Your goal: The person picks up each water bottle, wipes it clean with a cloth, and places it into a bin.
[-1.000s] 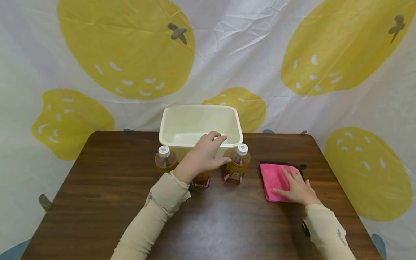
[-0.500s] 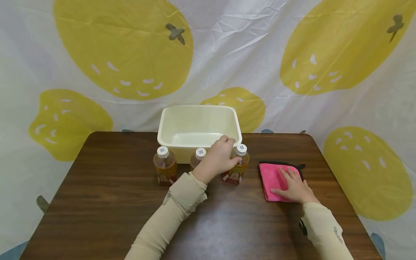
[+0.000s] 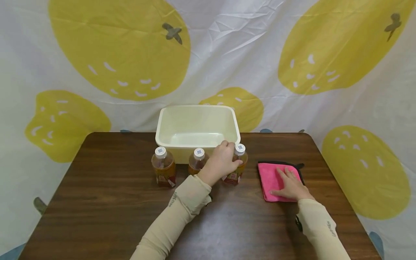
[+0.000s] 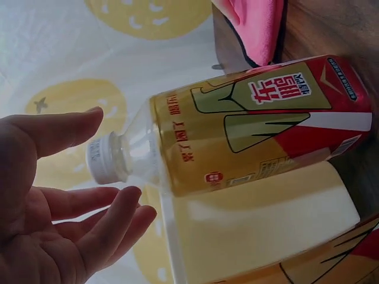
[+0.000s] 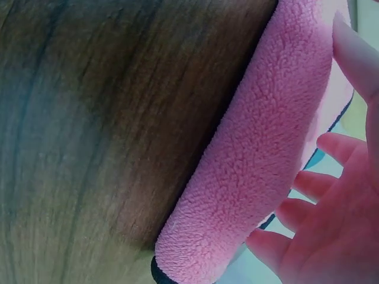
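Observation:
Three bottles with white caps and amber-and-red labels stand in a row: a left bottle, a middle bottle and a right bottle. My left hand is at the right bottle's neck. In the left wrist view, thumb and bent fingers lie either side of the white cap, with a gap around it. My right hand rests spread on a folded pink cloth with black edging. The right wrist view shows the fingertips at the cloth's fluffy folded side.
A cream plastic bin stands right behind the bottles, against a white curtain printed with yellow fruit. Everything stands on a dark wooden table. The bin holds nothing that shows.
My left hand has moved right from over the middle bottle to the right bottle's neck, uncovering the middle bottle's cap. The right hand stays on the cloth.

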A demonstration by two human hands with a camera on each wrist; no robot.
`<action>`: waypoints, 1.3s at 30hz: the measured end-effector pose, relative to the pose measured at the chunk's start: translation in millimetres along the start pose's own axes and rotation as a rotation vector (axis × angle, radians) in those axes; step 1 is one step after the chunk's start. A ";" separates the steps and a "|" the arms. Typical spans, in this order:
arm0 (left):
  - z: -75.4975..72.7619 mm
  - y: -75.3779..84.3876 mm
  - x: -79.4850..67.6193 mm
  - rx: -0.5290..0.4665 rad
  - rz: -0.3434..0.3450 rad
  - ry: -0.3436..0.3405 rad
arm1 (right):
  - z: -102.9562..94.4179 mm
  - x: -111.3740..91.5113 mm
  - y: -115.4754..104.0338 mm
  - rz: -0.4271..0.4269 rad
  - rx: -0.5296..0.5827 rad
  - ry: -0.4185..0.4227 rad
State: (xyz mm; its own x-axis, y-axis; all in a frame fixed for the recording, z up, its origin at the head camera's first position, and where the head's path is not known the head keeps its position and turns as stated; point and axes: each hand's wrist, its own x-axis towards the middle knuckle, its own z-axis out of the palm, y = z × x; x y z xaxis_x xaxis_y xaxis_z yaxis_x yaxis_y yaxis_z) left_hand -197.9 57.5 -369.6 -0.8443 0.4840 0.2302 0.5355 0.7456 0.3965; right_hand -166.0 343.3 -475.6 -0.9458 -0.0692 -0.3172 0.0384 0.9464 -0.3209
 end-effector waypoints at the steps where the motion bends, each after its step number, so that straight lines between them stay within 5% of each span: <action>1: 0.7 -0.2 0.4 -0.004 -0.003 0.000 | 0.2 0.8 -0.1 0.004 0.002 -0.004; 15: 14.6 -4.9 0.8 -0.023 -0.076 -0.002 | 3.2 11.6 -0.7 0.059 0.068 -0.074; 26: 24.4 -6.8 -0.6 -0.065 -0.096 0.030 | 4.2 12.2 -1.9 0.077 0.056 -0.043; 39: 41.3 -15.1 -2.3 -0.321 -0.117 0.154 | 4.1 10.6 -4.6 0.061 -0.011 0.027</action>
State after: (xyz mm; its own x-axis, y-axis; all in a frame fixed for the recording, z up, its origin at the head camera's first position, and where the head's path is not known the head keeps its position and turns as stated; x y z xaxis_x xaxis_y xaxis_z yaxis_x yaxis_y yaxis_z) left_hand -203.2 64.0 -412.8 -0.9057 0.3107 0.2883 0.4220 0.5986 0.6809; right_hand -174.9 336.9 -481.1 -0.9501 -0.0027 -0.3120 0.0929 0.9521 -0.2913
